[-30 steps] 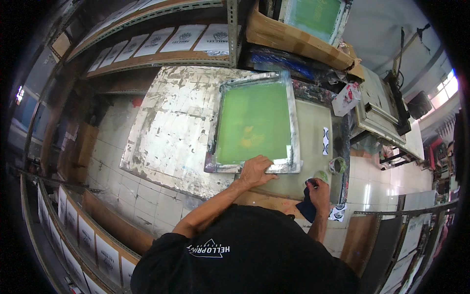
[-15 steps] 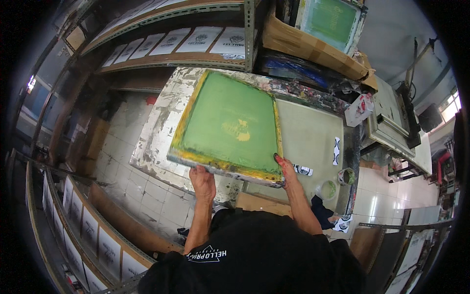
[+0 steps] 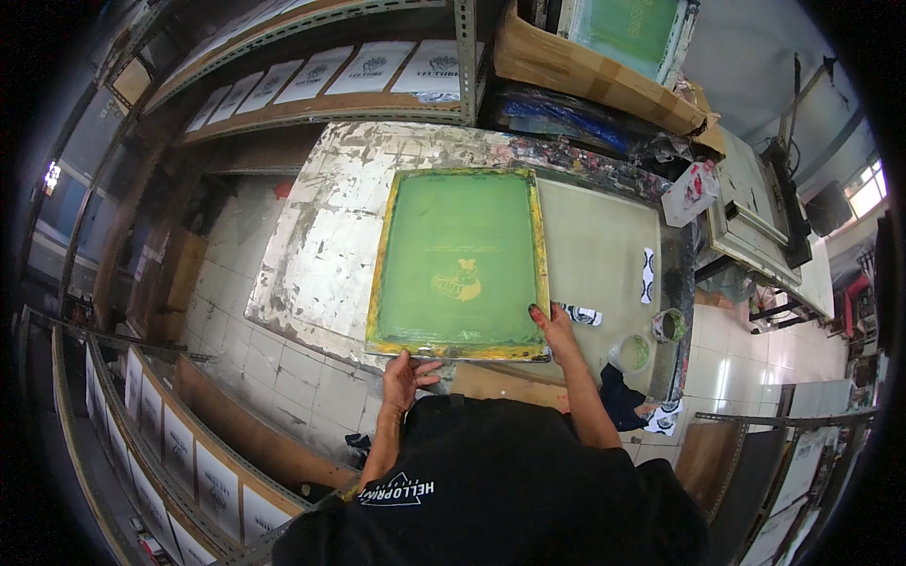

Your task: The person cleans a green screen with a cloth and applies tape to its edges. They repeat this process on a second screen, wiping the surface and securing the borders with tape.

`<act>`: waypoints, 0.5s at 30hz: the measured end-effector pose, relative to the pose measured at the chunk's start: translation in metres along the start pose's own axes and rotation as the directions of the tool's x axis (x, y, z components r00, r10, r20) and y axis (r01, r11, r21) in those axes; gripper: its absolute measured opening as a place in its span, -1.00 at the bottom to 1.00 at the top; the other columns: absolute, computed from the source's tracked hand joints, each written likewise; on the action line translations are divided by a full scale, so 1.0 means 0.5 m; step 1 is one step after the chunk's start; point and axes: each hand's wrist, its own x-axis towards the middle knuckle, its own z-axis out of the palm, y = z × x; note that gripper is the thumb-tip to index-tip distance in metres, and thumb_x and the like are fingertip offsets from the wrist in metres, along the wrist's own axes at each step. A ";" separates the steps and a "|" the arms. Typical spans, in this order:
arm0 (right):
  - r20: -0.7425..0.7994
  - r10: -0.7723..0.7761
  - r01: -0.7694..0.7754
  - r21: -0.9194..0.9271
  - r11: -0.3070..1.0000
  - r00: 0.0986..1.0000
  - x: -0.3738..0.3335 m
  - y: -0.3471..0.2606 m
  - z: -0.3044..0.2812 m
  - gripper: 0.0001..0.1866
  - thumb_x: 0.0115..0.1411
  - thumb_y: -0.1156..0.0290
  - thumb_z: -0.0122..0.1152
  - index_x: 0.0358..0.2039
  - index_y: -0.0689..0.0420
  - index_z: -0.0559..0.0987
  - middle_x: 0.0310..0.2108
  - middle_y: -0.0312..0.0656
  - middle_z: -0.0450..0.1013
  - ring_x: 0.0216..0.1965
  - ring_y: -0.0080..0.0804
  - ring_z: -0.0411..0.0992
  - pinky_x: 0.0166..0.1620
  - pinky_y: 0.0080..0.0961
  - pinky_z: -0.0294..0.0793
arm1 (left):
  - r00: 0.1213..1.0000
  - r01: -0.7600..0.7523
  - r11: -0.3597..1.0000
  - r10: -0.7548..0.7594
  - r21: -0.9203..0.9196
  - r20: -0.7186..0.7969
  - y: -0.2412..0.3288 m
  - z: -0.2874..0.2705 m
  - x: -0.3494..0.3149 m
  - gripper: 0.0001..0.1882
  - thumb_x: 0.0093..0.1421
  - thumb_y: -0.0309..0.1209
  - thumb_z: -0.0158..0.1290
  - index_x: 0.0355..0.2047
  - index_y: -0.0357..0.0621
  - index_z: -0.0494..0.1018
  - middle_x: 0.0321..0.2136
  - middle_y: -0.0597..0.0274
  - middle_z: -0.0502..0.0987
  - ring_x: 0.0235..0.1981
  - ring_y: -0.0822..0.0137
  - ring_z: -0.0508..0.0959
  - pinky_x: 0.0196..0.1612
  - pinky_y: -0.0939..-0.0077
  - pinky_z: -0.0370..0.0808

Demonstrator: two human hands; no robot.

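A large printing screen (image 3: 458, 259) with green mesh and a yellow-edged frame lies over the paint-stained worktable (image 3: 321, 236). A faint yellow design shows in its middle. My left hand (image 3: 406, 377) grips the frame's near edge at the lower left. My right hand (image 3: 554, 325) holds the frame's near right corner, fingers over the edge. The screen lies nearly flat above the table, its far edge toward the shelves.
To the right of the screen is a beige printing pad (image 3: 604, 255) with small printed pieces (image 3: 648, 274). Two small paint tubs (image 3: 668, 325) stand at the table's right end. Shelves with printed sheets (image 3: 368, 71) run behind; another green screen (image 3: 628, 28) sits on a cardboard box.
A second ago my left hand rested on the screen alone. Both hands then took the frame and swung it left; now it lies squarer and lower over the table.
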 end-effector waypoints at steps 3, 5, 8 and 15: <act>-0.086 0.000 -0.027 -0.311 0.950 0.996 -0.029 -0.009 -0.026 -0.50 0.12 0.28 0.34 0.00 0.29 0.46 -0.15 -0.10 0.53 -0.20 -0.32 0.50 -0.13 -0.43 0.46 | 0.994 0.106 0.993 -0.105 0.054 -0.023 -0.011 -0.006 0.009 -0.37 0.26 -0.02 0.01 0.03 -0.41 0.26 -0.05 -0.26 0.44 -0.02 -0.10 0.53 -0.24 0.05 0.65; -0.147 -0.024 -0.050 -0.482 0.875 0.989 -0.084 -0.056 -0.054 -0.47 0.08 0.31 0.37 0.02 0.29 0.46 -0.16 -0.05 0.53 -0.21 -0.25 0.51 -0.14 -0.39 0.47 | 0.986 0.159 0.982 -0.154 0.100 -0.056 -0.008 -0.004 0.008 -0.32 0.25 0.00 0.01 0.06 -0.44 0.23 -0.01 -0.31 0.41 -0.02 -0.08 0.54 -0.23 0.06 0.65; -0.347 -0.266 -0.025 -0.648 0.761 0.900 -0.155 -0.048 -0.125 -0.47 -0.03 0.38 0.41 -0.04 0.25 0.48 -0.20 -0.07 0.51 -0.20 -0.14 0.49 -0.10 -0.28 0.45 | 0.968 0.248 0.952 -0.241 0.181 -0.063 -0.006 0.000 0.017 -0.28 0.25 0.05 0.00 0.07 -0.46 0.23 0.00 -0.31 0.41 -0.03 -0.05 0.55 -0.22 0.08 0.64; -0.444 -0.287 -0.331 -0.869 0.367 0.848 -0.219 -0.021 -0.259 -0.46 -0.14 0.39 0.44 -0.12 0.25 0.46 -0.19 0.03 0.47 -0.05 0.11 0.39 0.10 -0.02 0.25 | 0.937 0.351 0.881 -0.330 0.317 -0.119 0.015 -0.007 0.012 -0.25 0.30 0.13 -0.14 -0.01 -0.51 0.31 -0.17 -0.20 0.55 -0.13 0.03 0.60 -0.29 0.17 0.63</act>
